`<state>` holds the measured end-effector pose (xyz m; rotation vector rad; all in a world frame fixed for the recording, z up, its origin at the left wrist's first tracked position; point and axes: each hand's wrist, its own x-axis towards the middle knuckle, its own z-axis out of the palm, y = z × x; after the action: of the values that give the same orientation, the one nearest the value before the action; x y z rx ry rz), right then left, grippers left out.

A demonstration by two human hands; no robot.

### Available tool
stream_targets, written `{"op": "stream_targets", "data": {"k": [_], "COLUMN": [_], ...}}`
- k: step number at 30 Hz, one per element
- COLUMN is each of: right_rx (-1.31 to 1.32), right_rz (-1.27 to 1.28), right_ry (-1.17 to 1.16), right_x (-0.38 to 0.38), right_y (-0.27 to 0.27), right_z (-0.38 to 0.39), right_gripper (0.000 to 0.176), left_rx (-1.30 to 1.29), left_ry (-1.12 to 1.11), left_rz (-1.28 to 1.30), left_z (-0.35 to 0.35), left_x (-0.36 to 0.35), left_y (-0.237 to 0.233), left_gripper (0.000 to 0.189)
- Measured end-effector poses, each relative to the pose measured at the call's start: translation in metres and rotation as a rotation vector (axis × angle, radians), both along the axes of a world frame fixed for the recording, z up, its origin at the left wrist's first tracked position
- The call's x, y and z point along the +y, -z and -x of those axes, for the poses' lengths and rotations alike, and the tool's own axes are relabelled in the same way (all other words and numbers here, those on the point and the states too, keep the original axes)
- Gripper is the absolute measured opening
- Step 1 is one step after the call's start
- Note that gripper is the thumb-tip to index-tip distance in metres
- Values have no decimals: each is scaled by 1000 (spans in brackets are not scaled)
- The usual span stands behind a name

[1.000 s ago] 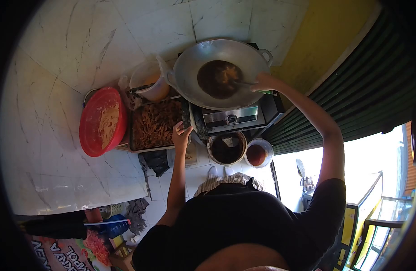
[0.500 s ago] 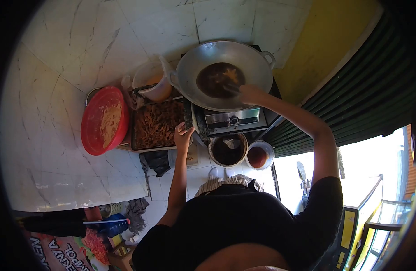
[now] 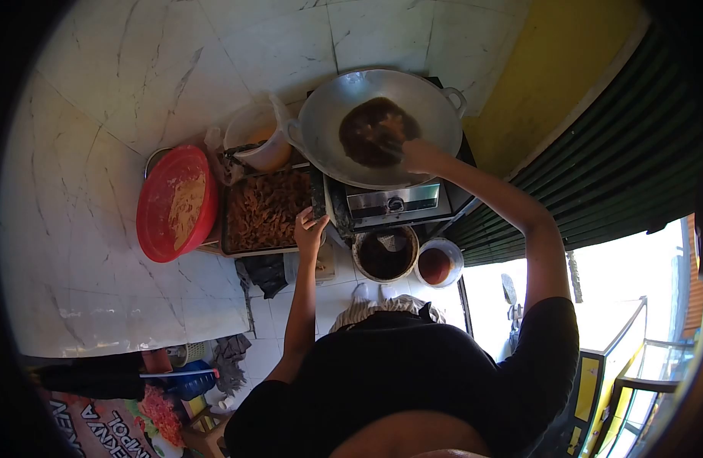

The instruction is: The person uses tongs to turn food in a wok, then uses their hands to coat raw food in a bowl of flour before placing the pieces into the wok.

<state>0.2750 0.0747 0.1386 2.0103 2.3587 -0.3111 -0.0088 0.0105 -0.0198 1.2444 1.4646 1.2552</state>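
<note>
A large metal wok [image 3: 321, 137] sits on the stove [image 3: 389, 201], with dark brown liquid [image 3: 359, 133] pooled in its bottom. Over the wok's right side, my right hand [image 3: 421, 157] is closed around a stirring utensil [image 3: 389, 142]. Its far end is blurred and dips into the liquid near a lighter patch. My left hand [image 3: 311, 229] rests at the right front corner of a tray [image 3: 248, 250], fingers apart and nothing held. Brown fried pieces [image 3: 267, 208] fill that tray, just left of the stove.
A red basin [image 3: 157, 217] with pale flour [image 3: 187, 208] stands left of the tray. Behind the tray is a whitish bucket [image 3: 263, 153]. Below the stove stand a pot of dark contents [image 3: 383, 256] and a white bucket of reddish-brown liquid [image 3: 435, 266]. A corrugated shutter [image 3: 580, 160] runs along the right.
My right hand has shifted slightly within the wok with the utensil, and the dark liquid has swirled and spread toward the right. My left hand stays in place.
</note>
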Motion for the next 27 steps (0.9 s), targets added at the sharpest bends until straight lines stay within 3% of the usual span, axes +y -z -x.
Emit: {"op": "stream_targets", "data": {"k": [12, 19, 27], "right_rx": [64, 31, 91], "right_rz": [71, -120, -88], "right_ry": [-21, 15, 41], "right_x": [4, 4, 25], "right_y": [-8, -21, 9], "right_z": [-12, -50, -46], "right_gripper": [22, 26, 24], "left_rx": [-39, -37, -7], "left_ry": [15, -14, 29], "left_rz": [29, -11, 49], "left_z": [1, -1, 1], "left_x": [1, 0, -1], "left_y": [2, 1, -5], "left_gripper": [60, 55, 63]}}
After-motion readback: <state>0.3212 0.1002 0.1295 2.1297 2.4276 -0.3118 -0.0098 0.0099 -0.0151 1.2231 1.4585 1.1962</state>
